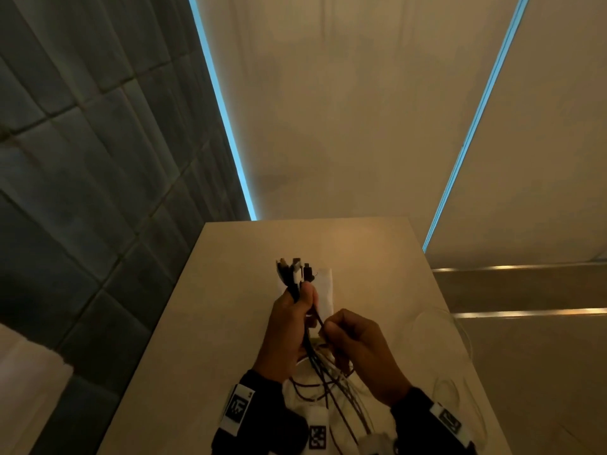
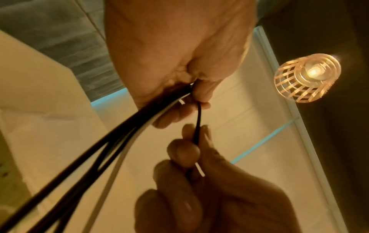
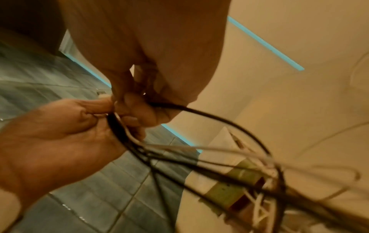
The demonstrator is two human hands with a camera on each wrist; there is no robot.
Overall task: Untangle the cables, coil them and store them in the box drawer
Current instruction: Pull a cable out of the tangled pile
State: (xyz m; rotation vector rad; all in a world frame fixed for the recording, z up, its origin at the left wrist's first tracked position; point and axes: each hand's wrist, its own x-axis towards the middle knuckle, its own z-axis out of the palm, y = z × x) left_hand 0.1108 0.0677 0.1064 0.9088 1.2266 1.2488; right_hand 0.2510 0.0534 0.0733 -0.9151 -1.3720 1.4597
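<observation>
Above a beige table [image 1: 230,323], my left hand [image 1: 295,307] grips a bundle of black and white cables [image 1: 297,272], whose plug ends stick up past the fist. My right hand [image 1: 338,333] pinches a single black cable [image 1: 318,318] just below the left fist. The left wrist view shows that black cable [image 2: 198,126] running from the left hand [image 2: 189,88] down between the right hand's fingertips [image 2: 185,151]. The rest of the tangle [image 3: 199,159] hangs in loose loops beneath both hands. I cannot make out a box drawer.
A white flat object [image 1: 325,290] lies on the table behind my hands. A pale thin cable loop [image 1: 437,320] rests near the table's right edge. A grey tiled wall [image 1: 82,159] stands to the left. A lit lamp [image 2: 307,77] hangs overhead.
</observation>
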